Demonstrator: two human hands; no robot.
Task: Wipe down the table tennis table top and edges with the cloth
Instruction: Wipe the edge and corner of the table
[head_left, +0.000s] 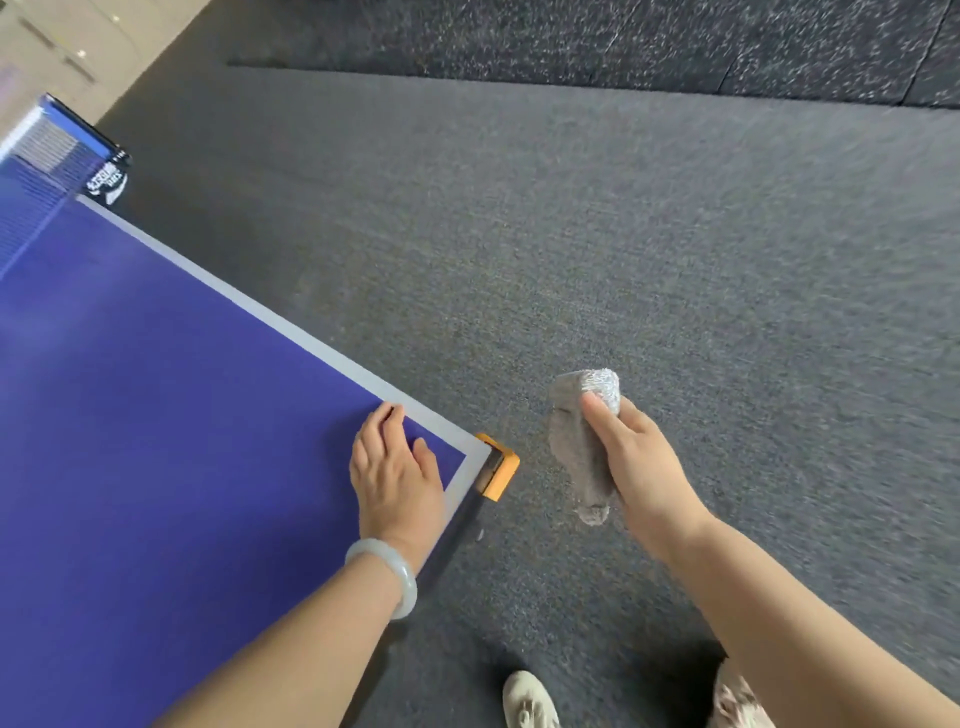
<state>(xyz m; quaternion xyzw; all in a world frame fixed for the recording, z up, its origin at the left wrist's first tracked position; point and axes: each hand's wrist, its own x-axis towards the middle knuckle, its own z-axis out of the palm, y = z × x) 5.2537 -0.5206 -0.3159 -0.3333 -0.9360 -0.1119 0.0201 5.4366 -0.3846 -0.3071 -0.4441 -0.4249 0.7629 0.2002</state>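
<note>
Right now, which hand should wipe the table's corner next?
Right. The right hand grips the crumpled grey cloth near the orange corner guard; the left hand rests flat on the blue table top.

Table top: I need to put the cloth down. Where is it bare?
The table top is bare blue from the net to the left hand, inside the white edge line. Only the corner by the orange guard is taken, under that hand.
</note>
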